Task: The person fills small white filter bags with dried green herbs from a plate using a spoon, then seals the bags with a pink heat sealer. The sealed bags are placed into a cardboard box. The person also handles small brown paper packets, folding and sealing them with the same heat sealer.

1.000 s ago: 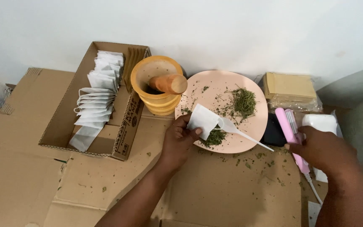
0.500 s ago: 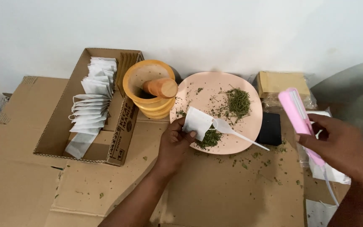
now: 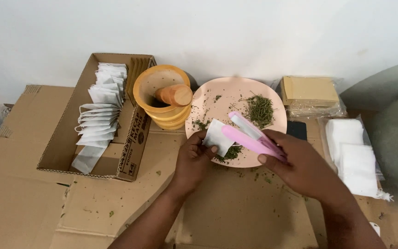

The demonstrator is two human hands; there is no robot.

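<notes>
My left hand (image 3: 193, 159) pinches a small white paper sachet (image 3: 217, 137) over the near edge of a pink plate (image 3: 226, 99). My right hand (image 3: 300, 163) grips a pink and white clamp-like hand tool (image 3: 249, 133), its open jaws around the sachet's right side. Dried green herb (image 3: 260, 110) lies in a heap on the plate, with more crumbs (image 3: 230, 152) near the sachet. Both hands meet above flattened cardboard (image 3: 236, 207).
A yellow mortar with a wooden pestle (image 3: 164, 94) stands left of the plate. An open cardboard box (image 3: 95, 115) holds a row of several white sachets. A tan packet (image 3: 309, 90), a dark flat object (image 3: 296, 130) and bagged white sachets (image 3: 351, 154) lie at the right.
My right hand picked up the pink tool from the right side and brought it left to the sachet. The white scoop that rested on the plate is out of sight.
</notes>
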